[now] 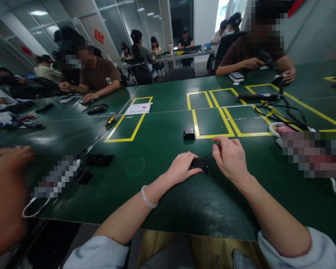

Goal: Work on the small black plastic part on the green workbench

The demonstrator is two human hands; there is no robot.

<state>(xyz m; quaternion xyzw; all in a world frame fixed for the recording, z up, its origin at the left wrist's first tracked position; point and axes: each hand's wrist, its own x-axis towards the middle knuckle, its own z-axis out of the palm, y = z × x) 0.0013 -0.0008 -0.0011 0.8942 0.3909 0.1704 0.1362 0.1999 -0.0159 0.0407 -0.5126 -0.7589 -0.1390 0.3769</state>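
Note:
My left hand [182,167] rests on the green table [162,134] with its fingers curled over a small black box [199,164], gripping its left side. My right hand [230,157] hovers just right of the box, fingers pinched on a thin dark tool [208,155] whose tip points down at the box's top. A second small black box [189,133] sits on the table a little farther away, beside a yellow taped square. A pale bangle circles my left wrist.
Yellow tape rectangles [211,123] mark the table. A yellow-handled screwdriver [108,123] and white paper [138,108] lie at left. Black flat parts [99,160] sit near a neighbour's arm [5,194]. Cables [280,112] trail at right. Other people sit across the table.

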